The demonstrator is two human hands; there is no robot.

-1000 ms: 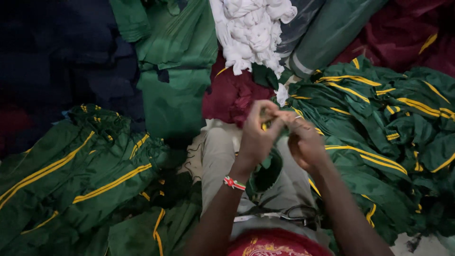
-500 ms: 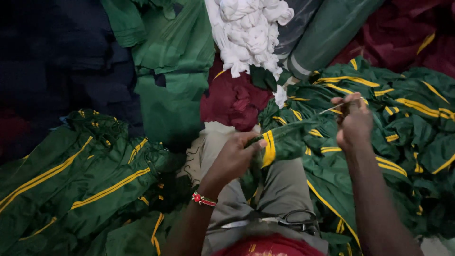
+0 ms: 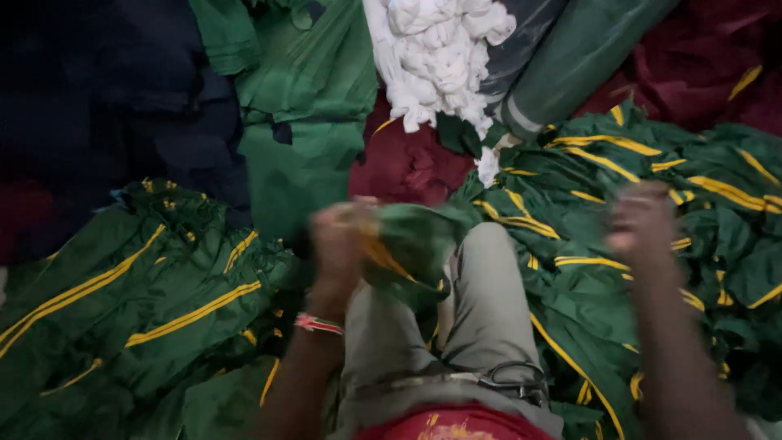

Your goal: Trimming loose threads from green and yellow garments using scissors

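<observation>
Nearest, at 6 o'clock: the seated person's lap, grey trousers with a pair of dark-handled scissors resting near the waist, parked within reach of either hand. At 8 o'clock of centre: left hand, blurred, fingers curled shut on a bunched green garment piece with a yellow stripe, which hangs over the left knee; a red-and-white wristband circles that wrist. At 3 o'clock: right hand, raised clear of the fabric and heavily blurred (whether it pinches a thread or anything else cannot be told, nor how far its fingers are parted). The hands are well apart, the lifted one drawn out to the side, which suggests a pulling or stitching stroke. At 8 to 9 o'clock: a heap of green yellow-striped garments. At 2 to 4 o'clock: a second heap of the same kind, spread beside the right leg. Beyond the knees, at 12 o'clock: maroon cloth. Farther, at 11 o'clock: plain green fabric; at 12 o'clock: a crumpled white bundle; at 1 o'clock: a rolled dark-green bolt. No bins or boxes show; all stock lies in loose piles.
</observation>
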